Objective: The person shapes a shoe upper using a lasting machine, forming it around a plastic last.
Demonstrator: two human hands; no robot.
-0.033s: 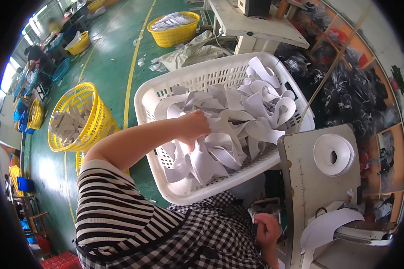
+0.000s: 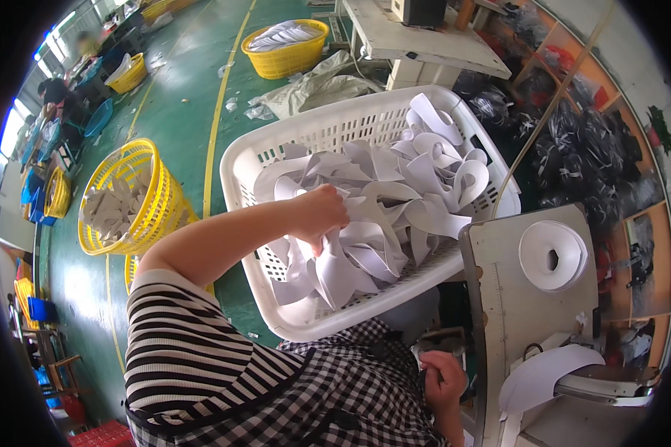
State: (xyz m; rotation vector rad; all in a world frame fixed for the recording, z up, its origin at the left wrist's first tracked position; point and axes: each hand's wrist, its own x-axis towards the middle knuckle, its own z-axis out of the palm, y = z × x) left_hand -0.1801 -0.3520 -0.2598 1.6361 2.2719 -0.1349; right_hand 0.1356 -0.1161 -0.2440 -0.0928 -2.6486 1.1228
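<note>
My left hand [image 2: 322, 216] reaches into a large white plastic basket [image 2: 282, 322], its fingers closed on a curved white sheet piece [image 2: 340, 277] near the basket's near-left side. Many similar curled white pieces [image 2: 432, 216] lie loosely heaped around it. My right hand [image 2: 444, 381] rests low, between my checked apron and the machine table, with fingers curled in and nothing visible in them. Beside it on the machine arm, another curved white piece [image 2: 548, 376] is draped. A stack of ring-shaped white pieces [image 2: 533, 257] lies on the machine table [image 2: 499, 298].
Yellow baskets [image 2: 168, 195] of pale pieces stand on the green floor to the left, another [image 2: 283, 65] farther back. A white worktable [image 2: 425, 41] is beyond my basket. Shelves with black plastic bags [image 2: 585, 156] line the right. People [image 2: 56, 93] sit at the far left.
</note>
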